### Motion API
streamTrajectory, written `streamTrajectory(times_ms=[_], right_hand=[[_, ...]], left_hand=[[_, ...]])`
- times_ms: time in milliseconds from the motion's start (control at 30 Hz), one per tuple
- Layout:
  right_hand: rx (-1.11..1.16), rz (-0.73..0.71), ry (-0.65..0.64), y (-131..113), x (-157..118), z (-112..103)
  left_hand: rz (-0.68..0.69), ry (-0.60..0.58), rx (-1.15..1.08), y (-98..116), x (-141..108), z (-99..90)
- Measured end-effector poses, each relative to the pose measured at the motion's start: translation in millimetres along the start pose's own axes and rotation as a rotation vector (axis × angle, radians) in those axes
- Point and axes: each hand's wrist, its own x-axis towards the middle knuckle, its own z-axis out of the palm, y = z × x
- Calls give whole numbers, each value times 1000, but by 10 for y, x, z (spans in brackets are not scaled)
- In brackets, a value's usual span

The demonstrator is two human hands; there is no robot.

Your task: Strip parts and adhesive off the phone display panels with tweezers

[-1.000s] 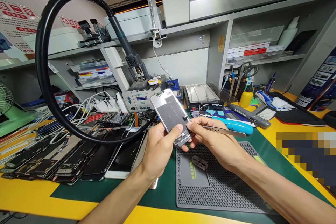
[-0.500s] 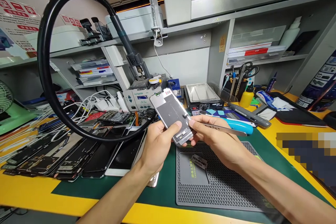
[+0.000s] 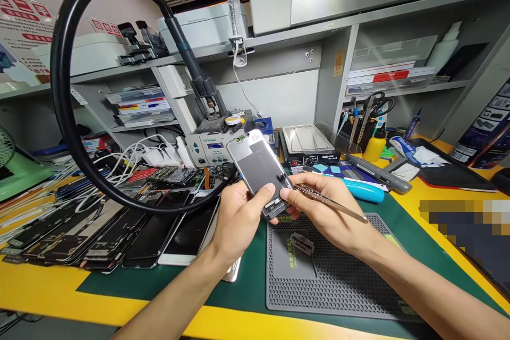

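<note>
A phone screen assembly (image 3: 258,167), its dark back facing me, is held tilted above the bench. My left hand (image 3: 241,218) grips its left edge and lower part, the thumb pressed on the back. My right hand (image 3: 319,204) pinches the lower right edge with its thumb and also holds a slim perforated metal tool (image 3: 338,203) that points down to the right. Below them lies a grey textured mat (image 3: 330,281) with a razor blade (image 3: 303,243) on it.
Several phone screens (image 3: 103,234) lie in a row at the left. A black hose (image 3: 59,90) loops above them from a hot-air station (image 3: 211,149). Behind my hands sits a heating plate (image 3: 306,141). A blue-handled tool (image 3: 364,191) rests at the right.
The metal tool in my right hand has swung, its far end now lower and nearer my wrist. My right thumb has shifted slightly left onto the assembly. The view has moved a little.
</note>
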Motion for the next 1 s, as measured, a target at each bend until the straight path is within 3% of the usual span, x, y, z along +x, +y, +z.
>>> streamTrajectory(times_ms=[667, 1000], right_hand=[[-50, -11, -8, -20, 8, -12], [12, 83, 23, -19, 53, -18]], left_hand=[[31, 17, 28, -20, 14, -9], [26, 27, 7, -18, 35, -19]])
